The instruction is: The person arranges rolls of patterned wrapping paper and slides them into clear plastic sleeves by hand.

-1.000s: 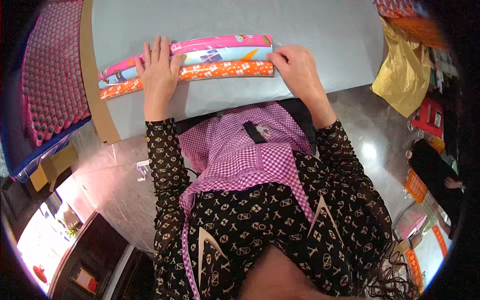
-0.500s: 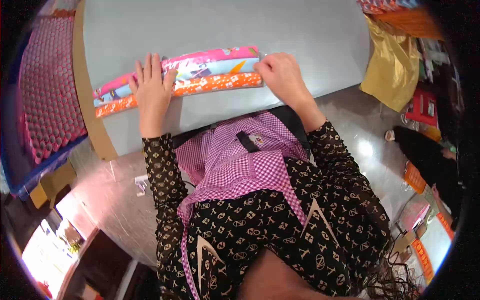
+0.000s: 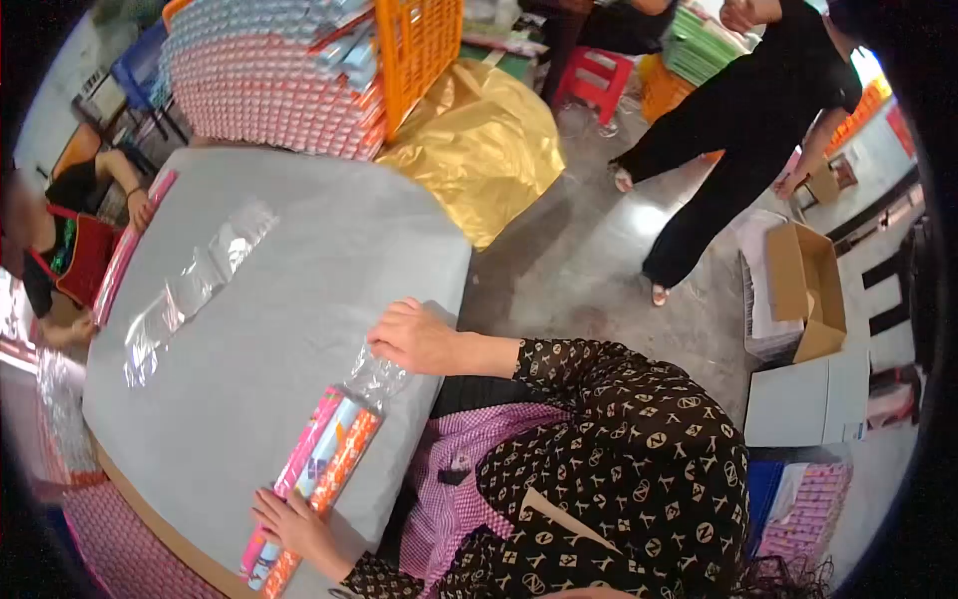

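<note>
The left hand, at lower left of centre, is open, its fingers spread across three printed paper rolls: a bright pink one, a pale blue one and an orange one with white motifs. The right hand, near the centre, has its fingers curled and seems to pinch the loose clear plastic film past the rolls' upper ends. To do this well, the left hand should press lightly enough to keep the rolls side by side without denting them, while the right draws the film smooth, in line with them; a sideways tug could skew or crease it. The rolls slant across the lower left of the grey table, under the left fingers and just below the right hand, apart from it. Another flat clear plastic sleeve lies well apart, at upper left
</note>
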A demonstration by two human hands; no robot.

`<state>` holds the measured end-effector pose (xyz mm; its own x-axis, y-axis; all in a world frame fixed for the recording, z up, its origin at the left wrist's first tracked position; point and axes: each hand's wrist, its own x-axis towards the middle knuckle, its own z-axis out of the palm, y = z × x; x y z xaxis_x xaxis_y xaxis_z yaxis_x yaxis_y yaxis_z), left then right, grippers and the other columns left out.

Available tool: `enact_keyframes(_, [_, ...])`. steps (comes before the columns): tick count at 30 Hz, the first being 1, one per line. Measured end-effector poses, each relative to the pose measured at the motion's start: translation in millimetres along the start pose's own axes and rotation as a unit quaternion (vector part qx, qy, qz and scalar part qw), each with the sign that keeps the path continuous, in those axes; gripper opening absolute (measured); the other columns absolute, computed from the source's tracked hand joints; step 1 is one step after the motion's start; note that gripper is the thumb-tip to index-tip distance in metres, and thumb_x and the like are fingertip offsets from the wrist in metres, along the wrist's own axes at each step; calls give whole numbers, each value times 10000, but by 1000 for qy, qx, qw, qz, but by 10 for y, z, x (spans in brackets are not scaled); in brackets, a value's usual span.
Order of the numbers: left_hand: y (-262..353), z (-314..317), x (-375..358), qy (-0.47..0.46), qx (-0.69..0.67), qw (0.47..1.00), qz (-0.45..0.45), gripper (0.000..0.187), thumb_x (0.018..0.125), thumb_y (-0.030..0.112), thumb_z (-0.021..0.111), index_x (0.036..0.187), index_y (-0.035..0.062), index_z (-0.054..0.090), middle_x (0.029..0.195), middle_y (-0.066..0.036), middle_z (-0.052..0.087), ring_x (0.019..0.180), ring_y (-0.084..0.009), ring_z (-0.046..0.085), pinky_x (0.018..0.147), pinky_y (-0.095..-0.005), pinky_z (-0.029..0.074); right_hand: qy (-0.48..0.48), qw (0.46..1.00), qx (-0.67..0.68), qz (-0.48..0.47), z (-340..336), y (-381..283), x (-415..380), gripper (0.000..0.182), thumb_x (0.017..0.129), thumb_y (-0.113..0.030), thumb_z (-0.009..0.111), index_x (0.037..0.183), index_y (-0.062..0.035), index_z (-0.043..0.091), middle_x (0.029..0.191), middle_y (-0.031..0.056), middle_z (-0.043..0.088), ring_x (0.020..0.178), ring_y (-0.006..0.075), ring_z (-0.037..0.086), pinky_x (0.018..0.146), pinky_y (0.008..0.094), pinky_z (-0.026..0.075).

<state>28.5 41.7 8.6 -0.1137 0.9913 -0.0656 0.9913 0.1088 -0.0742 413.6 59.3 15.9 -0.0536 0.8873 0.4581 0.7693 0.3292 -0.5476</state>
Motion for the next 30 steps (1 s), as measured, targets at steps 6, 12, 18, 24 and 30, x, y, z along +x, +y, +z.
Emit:
enact_keyframes(6, [87, -43, -21, 15, 8, 1000, -11, 667, 1009, 540, 304, 1488, 81, 368, 1566, -90, 330, 1464, -333, 230, 1161, -527, 148, 0, 999, -33, 40, -196, 135, -150, 156, 863, -177, 627, 981, -81, 665, 921, 72, 649, 948, 266, 578, 876, 414, 403])
enact_keyframes(12, [131, -75, -70, 40, -28, 999, -5, 608, 1004, 459, 376, 1463, 60, 402, 1537, -108, 377, 1451, -336, 254, 1164, -522, 146, -6, 1000, -10, 11, -76, 30, -97, 151, 854, -135, 632, 994, -85, 658, 923, 62, 648, 944, 267, 578, 878, 411, 409])
enact_keyframes(18, [163, -72, -42, 38, -78, 996, 0, 627, 983, 428, 416, 1449, 10, 398, 1521, -147, 387, 1451, -337, 249, 1177, -511, 111, 44, 999, 18, -19, -80, -38, -28, 164, 832, -98, 649, 993, -72, 665, 932, 80, 658, 923, 286, 593, 860, 419, 425])
enact_keyframes(24, [181, -139, -93, 62, -116, 991, -9, 611, 936, 477, 489, 1381, 58, 488, 1481, -152, 433, 1412, -360, 316, 1160, -548, 166, 83, 996, 1, -45, -151, -42, 136, 233, 801, -39, 664, 1033, -41, 657, 999, 131, 657, 948, 324, 600, 856, 422, 455])
enact_keyframes(30, [201, -82, -150, 133, -113, 985, 8, 660, 943, 522, 465, 1404, 49, 464, 1477, -150, 441, 1402, -368, 339, 1151, -568, 154, 80, 993, 72, -55, -258, -84, 451, 204, 828, 17, 628, 1030, -2, 641, 996, 140, 644, 940, 307, 604, 866, 384, 469])
